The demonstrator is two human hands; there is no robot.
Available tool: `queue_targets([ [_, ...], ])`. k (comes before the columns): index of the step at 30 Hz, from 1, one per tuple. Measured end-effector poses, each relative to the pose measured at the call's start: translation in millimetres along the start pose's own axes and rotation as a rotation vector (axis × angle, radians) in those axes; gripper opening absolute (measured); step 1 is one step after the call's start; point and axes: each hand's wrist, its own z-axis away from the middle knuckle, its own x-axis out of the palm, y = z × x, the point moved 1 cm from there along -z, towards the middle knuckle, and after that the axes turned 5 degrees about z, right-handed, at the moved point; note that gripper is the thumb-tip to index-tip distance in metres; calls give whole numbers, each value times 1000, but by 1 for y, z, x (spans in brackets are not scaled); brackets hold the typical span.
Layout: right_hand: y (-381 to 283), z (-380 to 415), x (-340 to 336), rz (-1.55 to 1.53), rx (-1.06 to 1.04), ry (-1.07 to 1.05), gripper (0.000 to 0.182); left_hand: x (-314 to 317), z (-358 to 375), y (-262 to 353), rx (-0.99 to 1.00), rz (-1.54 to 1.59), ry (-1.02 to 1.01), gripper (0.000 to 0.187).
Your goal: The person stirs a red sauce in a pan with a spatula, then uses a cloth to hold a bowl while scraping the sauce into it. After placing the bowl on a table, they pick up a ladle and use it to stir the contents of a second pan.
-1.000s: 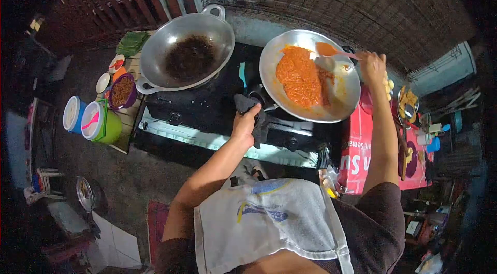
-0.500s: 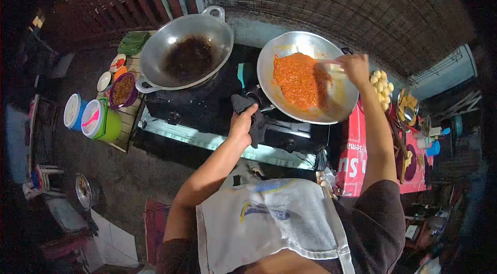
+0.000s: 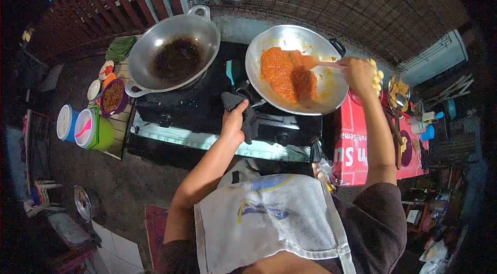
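Observation:
My right hand (image 3: 359, 75) is wrapped round the handle of a spatula (image 3: 330, 64), whose head rests in thick orange-red sauce (image 3: 278, 71). The sauce lies in the left and middle part of a silver wok (image 3: 335, 99) on the right side of the stove. Near the wok's front left, my left hand (image 3: 233, 125) is closed on a dark cloth (image 3: 250, 125). The cloth is bunched by the wok's handle, so the exact grip there is hidden. A turquoise utensil end (image 3: 230, 72) shows just behind the cloth.
Left on the black stove (image 3: 155, 106) sits a larger wok (image 3: 135, 62) with dark residue. Further left are a purple bowl (image 3: 124, 102), banana-leaf-like green sheets (image 3: 121, 48) and a green bucket (image 3: 105, 135). Pale round pieces (image 3: 377, 76) and a red-covered table (image 3: 352, 137) are at right.
The spatula has moved left and deeper into the sauce, gathering it leftward. My left hand keeps the cloth by the wok. The whole view has shifted slightly.

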Motion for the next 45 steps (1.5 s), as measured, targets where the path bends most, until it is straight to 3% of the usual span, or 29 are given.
queue_targets([
  [2,8,1,-47,89,46,-95,15,-3,-2,-2,-10,-9,-3,20],
  [7,16,2,16,264,71,-215,12,-5,-6,-6,51,-15,37,21],
  [10,11,3,9,57,32,-39,10,-2,-3,-5,35,6,19,20],
  [14,48,-2,7,198,11,-69,13,-1,2,-2,32,-29,47,20],
  [16,44,-5,54,151,47,-32,14,3,5,0,41,-28,55,20],
  [18,25,-8,87,253,-64,14,14,-2,-2,-4,23,-16,42,21],
  [19,16,-11,78,253,-62,15,14,-3,-4,-4,6,-7,28,21],
  [21,-1,-16,32,-139,-150,58,14,1,0,-1,15,-8,31,21],
  [22,6,-17,2,-140,-153,53,14,3,3,0,22,-5,35,21],
  [24,17,-15,-47,61,-119,-371,16,4,5,1,34,-3,34,21],
  [27,20,-8,-52,253,-209,-542,14,4,6,1,53,-1,24,20],
  [30,-20,-8,5,146,-186,-396,20,6,6,1,47,14,12,19],
  [33,-40,-34,-19,-90,-70,-333,15,-3,-4,-3,25,25,4,17],
  [34,-31,-36,-33,-89,-69,-337,15,-6,-8,-5,6,26,-10,17],
  [36,-11,-42,-61,64,-301,-326,15,-2,-4,-3,6,21,-2,17],
  [38,-9,-36,-78,191,-303,-416,16,-3,-5,-2,9,21,8,17],
  [40,-15,-31,-65,320,-302,-504,16,-7,-10,-4,-12,-28,-28,35],
  [42,-29,-33,-14,314,-240,-453,18,-7,-9,-3,-32,-19,-34,35],
  [45,-44,-50,-10,155,-148,-321,17,-5,-6,-1,-47,-20,-23,35],
])
